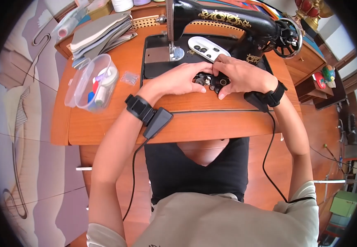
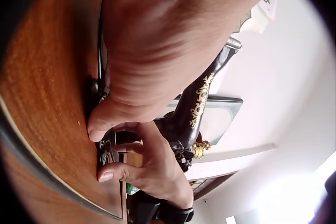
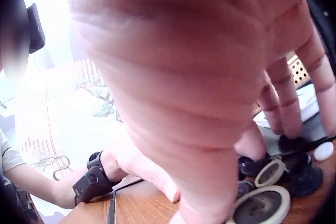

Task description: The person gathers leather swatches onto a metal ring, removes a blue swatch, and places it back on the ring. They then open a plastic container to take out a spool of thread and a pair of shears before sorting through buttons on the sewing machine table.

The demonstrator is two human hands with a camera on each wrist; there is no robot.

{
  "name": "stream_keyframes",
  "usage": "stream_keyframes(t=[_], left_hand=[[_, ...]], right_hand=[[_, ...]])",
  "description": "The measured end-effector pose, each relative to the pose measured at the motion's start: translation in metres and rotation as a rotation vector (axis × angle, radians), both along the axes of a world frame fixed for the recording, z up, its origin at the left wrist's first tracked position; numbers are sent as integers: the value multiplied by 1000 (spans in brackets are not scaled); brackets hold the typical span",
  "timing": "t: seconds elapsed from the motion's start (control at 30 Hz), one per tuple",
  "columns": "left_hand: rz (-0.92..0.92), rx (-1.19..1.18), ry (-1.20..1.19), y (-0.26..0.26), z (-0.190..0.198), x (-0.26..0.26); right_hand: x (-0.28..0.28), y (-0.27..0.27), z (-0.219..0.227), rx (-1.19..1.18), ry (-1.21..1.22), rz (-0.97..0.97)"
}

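Loose buttons (image 1: 207, 80), mostly dark, lie in a pile at the front of the sewing machine bed. My left hand (image 1: 180, 78) curves around the left side of the pile, thumb low on the table. On the other side, my right hand (image 1: 244, 74) arches over the buttons with its fingers spread and bent downward. The right wrist view shows a large pale-rimmed button (image 3: 260, 208) and a small white one (image 3: 324, 151) beside the fingers. Behind the hands, a white oval dish (image 1: 203, 44) holds several dark buttons. No button is visibly pinched; the fingertips are partly hidden.
The black sewing machine (image 1: 228, 20) stands behind the hands. At the left are a clear plastic box (image 1: 79, 88) with small items, a little transparent bag (image 1: 129, 78) and stacked folded fabric (image 1: 102, 35). The wooden table's front edge (image 1: 178, 133) runs near the lap.
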State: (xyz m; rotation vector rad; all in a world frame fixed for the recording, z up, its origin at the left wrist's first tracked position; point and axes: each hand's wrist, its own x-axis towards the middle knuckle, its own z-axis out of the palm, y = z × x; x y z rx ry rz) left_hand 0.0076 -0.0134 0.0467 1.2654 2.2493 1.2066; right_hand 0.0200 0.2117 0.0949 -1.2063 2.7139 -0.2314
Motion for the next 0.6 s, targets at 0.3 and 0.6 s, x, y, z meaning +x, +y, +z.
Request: stream_keyframes(t=[0.3, 0.6], left_hand=[[55, -26, -87, 3, 7, 0], [223, -108, 43, 4, 8, 5]], right_hand=[[-10, 25, -30, -337, -98, 40], [-2, 30, -18, -249, -60, -85]])
